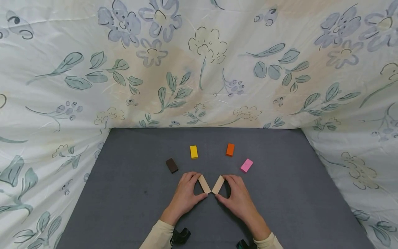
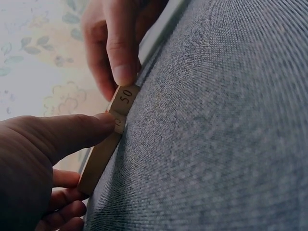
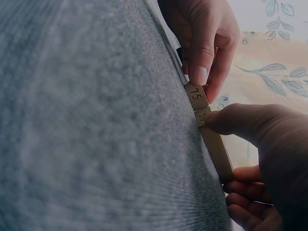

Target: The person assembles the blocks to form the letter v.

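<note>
Two plain wooden blocks lie on the grey cloth in a V, their near ends almost meeting. My left hand (image 1: 185, 194) grips the left wooden block (image 1: 204, 184) by its ends, thumb at the near end and fingers at the far end. The same grip, mirrored, shows in my right hand (image 1: 237, 197) on the right wooden block (image 1: 218, 185). In the left wrist view the right block's end (image 2: 126, 97) reads 50. A 75 marks the left block's end (image 3: 196, 96) in the right wrist view.
Beyond the hands, small coloured blocks form an arc: dark brown (image 1: 172, 165), yellow (image 1: 194, 152), orange (image 1: 230, 150) and pink (image 1: 246, 165). The grey tabletop (image 1: 124, 207) is bordered at the back and sides by a floral curtain (image 1: 199, 97).
</note>
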Demonstrator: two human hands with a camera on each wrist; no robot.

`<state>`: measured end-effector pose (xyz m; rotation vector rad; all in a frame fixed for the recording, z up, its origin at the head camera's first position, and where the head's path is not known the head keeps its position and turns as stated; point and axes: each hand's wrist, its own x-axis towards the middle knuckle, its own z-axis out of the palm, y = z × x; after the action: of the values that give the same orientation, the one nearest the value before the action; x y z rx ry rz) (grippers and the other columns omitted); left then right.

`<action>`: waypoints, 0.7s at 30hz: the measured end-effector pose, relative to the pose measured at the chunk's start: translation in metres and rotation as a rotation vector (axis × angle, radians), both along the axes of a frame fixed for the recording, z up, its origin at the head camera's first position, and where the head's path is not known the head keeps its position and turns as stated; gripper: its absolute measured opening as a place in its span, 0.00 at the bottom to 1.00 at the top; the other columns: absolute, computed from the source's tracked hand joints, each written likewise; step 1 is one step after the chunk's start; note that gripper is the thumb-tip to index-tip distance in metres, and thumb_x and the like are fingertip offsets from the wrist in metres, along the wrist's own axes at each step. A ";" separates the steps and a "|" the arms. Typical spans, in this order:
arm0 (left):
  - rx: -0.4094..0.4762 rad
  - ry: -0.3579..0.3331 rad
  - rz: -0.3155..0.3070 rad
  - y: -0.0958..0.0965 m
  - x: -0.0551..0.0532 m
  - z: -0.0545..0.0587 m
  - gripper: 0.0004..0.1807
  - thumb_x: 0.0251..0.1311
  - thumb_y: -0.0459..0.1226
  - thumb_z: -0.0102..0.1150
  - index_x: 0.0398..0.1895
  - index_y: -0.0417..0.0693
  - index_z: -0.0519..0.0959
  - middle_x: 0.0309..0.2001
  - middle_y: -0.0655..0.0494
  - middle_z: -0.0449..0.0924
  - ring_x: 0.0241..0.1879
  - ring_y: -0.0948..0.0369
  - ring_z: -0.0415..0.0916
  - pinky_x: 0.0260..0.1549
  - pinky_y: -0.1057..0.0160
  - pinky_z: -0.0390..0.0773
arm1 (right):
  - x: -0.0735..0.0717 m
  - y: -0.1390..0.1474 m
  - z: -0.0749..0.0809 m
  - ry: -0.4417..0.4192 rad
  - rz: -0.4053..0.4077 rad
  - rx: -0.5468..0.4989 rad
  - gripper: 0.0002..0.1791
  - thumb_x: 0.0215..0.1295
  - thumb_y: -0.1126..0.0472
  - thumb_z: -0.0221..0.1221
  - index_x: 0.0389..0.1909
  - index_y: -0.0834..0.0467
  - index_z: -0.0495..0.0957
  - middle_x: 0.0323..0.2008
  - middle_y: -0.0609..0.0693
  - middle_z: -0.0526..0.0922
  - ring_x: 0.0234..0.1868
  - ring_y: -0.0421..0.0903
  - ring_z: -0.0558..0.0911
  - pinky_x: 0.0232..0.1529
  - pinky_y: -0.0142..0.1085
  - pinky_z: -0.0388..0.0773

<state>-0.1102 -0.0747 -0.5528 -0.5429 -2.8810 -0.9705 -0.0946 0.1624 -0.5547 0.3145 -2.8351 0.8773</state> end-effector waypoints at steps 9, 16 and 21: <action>-0.006 0.007 -0.003 0.000 0.000 0.001 0.41 0.59 0.47 0.84 0.72 0.40 0.78 0.66 0.45 0.76 0.66 0.47 0.71 0.65 0.44 0.75 | 0.000 0.000 -0.001 -0.007 0.004 0.005 0.43 0.52 0.49 0.84 0.67 0.62 0.80 0.61 0.56 0.80 0.63 0.55 0.77 0.65 0.55 0.77; -0.008 0.014 -0.005 -0.001 0.000 0.001 0.41 0.59 0.47 0.84 0.72 0.39 0.78 0.65 0.46 0.77 0.66 0.48 0.72 0.65 0.44 0.75 | 0.000 0.000 -0.001 -0.010 0.010 0.002 0.43 0.53 0.49 0.84 0.68 0.61 0.80 0.62 0.55 0.81 0.64 0.55 0.76 0.65 0.55 0.77; -0.010 0.005 -0.007 0.000 0.000 0.002 0.40 0.60 0.47 0.84 0.72 0.39 0.78 0.65 0.45 0.76 0.66 0.47 0.71 0.65 0.43 0.74 | -0.001 0.000 -0.001 -0.007 0.012 0.001 0.43 0.53 0.49 0.84 0.68 0.61 0.80 0.62 0.55 0.81 0.63 0.55 0.76 0.65 0.55 0.77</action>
<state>-0.1100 -0.0746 -0.5504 -0.5552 -2.8828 -0.9549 -0.0954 0.1624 -0.5560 0.3290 -2.8434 0.8809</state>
